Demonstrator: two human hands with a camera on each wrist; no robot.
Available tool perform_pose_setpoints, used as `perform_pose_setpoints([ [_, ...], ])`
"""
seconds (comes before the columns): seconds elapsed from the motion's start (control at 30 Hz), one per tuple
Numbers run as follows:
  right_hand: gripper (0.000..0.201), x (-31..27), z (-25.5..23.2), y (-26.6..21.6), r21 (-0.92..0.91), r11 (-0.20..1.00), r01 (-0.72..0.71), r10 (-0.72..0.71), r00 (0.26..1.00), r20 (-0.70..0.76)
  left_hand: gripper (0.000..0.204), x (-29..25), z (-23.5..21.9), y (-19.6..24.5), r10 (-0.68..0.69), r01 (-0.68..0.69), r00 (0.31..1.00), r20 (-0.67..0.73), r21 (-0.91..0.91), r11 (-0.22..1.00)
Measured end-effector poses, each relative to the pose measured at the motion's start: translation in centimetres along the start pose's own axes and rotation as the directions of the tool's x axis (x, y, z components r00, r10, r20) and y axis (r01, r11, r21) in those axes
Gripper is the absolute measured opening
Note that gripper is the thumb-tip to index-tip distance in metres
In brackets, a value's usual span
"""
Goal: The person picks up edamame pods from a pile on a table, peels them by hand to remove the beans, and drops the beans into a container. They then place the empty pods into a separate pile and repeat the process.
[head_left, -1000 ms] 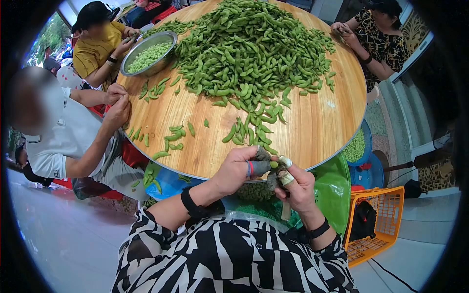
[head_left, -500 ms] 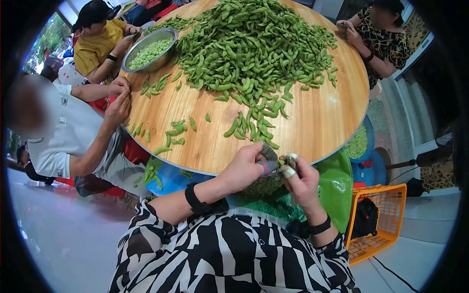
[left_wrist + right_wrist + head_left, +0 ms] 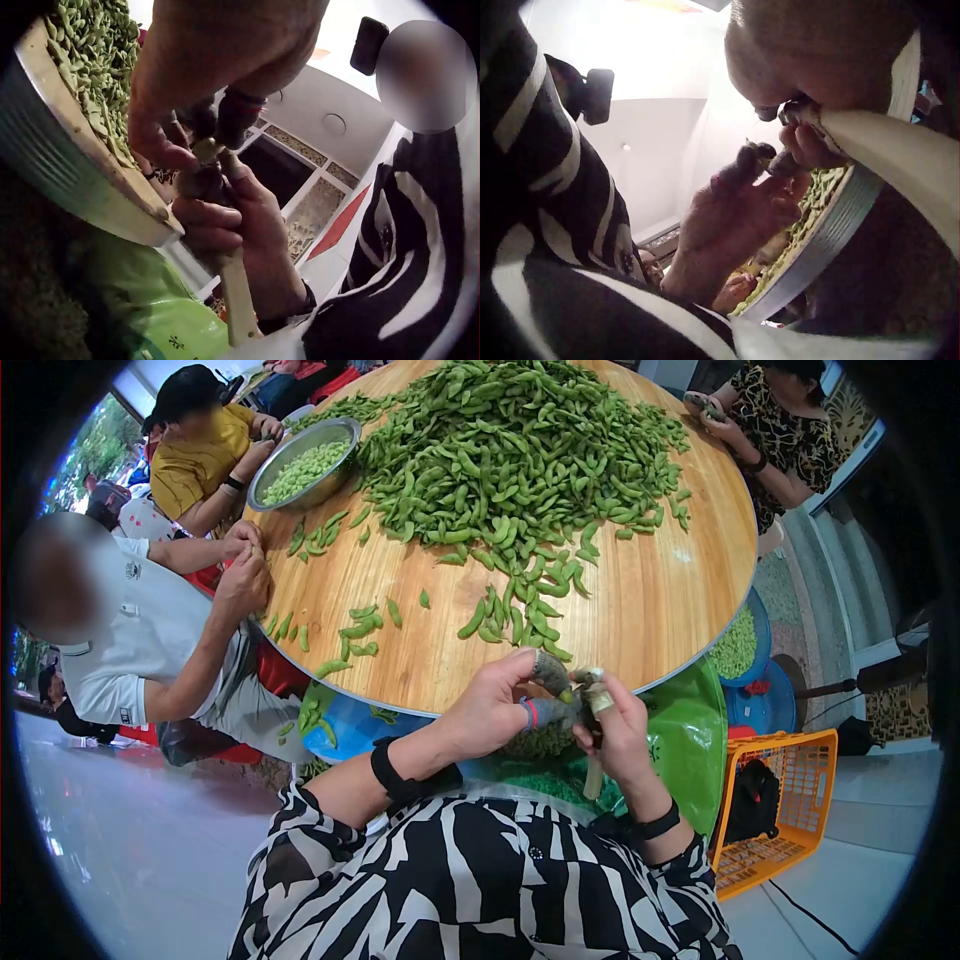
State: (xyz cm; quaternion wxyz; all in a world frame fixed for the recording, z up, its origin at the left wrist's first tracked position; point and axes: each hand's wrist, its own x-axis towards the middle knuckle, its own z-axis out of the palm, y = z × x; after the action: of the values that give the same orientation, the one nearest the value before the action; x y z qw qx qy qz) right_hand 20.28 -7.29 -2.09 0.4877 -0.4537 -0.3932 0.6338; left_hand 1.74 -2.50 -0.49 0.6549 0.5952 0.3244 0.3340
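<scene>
Near the table's front edge, my left hand [image 3: 490,705] pinches a green soybean pod [image 3: 566,695] between a thumb and finger wrapped in dark grey covers. Only a small bit of the pod shows. Close beside it is my right hand [image 3: 624,738], with pale tape on its fingertips. Its fingers curl round a pale, flat, handle-like piece [image 3: 238,300], whose lower end sticks out beneath the fist. The upper end of that piece is hidden in the fingers. In the right wrist view, the left hand's covered fingertips lie just beside the right hand.
A big heap of soybean pods [image 3: 520,460] covers the back of the round wooden table [image 3: 420,660], with loose pods nearer. A metal bowl [image 3: 345,468] holds shelled beans. Green plastic [image 3: 690,740] hangs below the edge; an orange basket [image 3: 745,860] stands right. Other people sit around.
A green bean showed between the hands a second ago; they then drew close together, and now have parted slightly. The handle-like piece, hidden half a second ago, shows below the right hand again.
</scene>
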Motion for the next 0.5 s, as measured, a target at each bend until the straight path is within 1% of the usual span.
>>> perform_pose_setpoints([
  [0.03,0.036,-0.1,-0.5,-0.3,0.016,1.000,0.016,-0.016,0.999,0.048,0.019,0.0,0.1,0.2,-0.032,0.030,0.999,-0.029,-0.053,0.998],
  [0.07,0.036,-0.3,-0.4,-0.6,0.015,1.000,0.017,-0.018,0.999,0.049,0.018,0.0,0.1,0.3,-0.066,0.060,0.996,-0.056,-0.108,0.992],
  [0.1,0.038,-0.6,-0.2,-0.9,-0.030,0.999,0.031,-0.029,0.998,0.061,0.018,0.1,0.2,0.3,-0.065,0.059,0.996,-0.057,-0.108,0.992],
  [0.13,0.040,-0.8,0.0,-1.0,-0.076,0.996,0.047,-0.041,0.997,0.072,0.019,0.1,0.3,0.3,-0.098,0.082,0.992,-0.076,-0.183,0.980],
  [0.17,0.043,-0.9,0.1,-0.8,-0.127,0.988,0.092,-0.080,0.992,0.096,0.020,0.2,0.4,0.3,-0.131,0.103,0.987,-0.092,-0.258,0.961],
  [0.2,0.043,-0.9,0.1,-0.9,-0.129,0.987,0.093,-0.081,0.992,0.094,0.020,0.3,0.4,0.4,-0.129,0.102,0.987,-0.090,-0.258,0.961],
  [0.27,0.043,-0.8,0.2,-1.0,-0.090,0.993,0.072,-0.058,0.987,0.153,0.022,0.2,0.4,0.4,-0.107,0.086,0.991,-0.084,-0.220,0.972],
  [0.3,0.043,-0.8,0.1,-0.9,-0.091,0.993,0.072,-0.057,0.987,0.153,0.022,0.2,0.4,0.3,-0.107,0.086,0.991,-0.084,-0.221,0.971],
  [0.37,0.043,-0.7,-0.1,-0.5,-0.010,0.999,0.036,-0.033,0.982,0.186,0.024,0.2,0.4,0.1,-0.111,0.087,0.989,-0.099,-0.217,0.972],
  [0.4,0.043,-0.7,0.1,-0.6,-0.010,0.999,0.035,-0.033,0.982,0.187,0.024,0.2,0.4,0.2,-0.111,0.087,0.989,-0.100,-0.217,0.972],
  [0.47,0.043,-0.9,0.7,-0.9,0.006,0.999,0.044,-0.044,0.983,0.176,0.023,0.1,0.5,0.6,-0.162,0.133,0.980,-0.112,-0.233,0.963],
  [0.5,0.043,-0.9,0.5,-0.8,0.005,0.999,0.043,-0.043,0.983,0.177,0.023,0.0,0.5,0.4,-0.162,0.132,0.980,-0.113,-0.234,0.963],
])
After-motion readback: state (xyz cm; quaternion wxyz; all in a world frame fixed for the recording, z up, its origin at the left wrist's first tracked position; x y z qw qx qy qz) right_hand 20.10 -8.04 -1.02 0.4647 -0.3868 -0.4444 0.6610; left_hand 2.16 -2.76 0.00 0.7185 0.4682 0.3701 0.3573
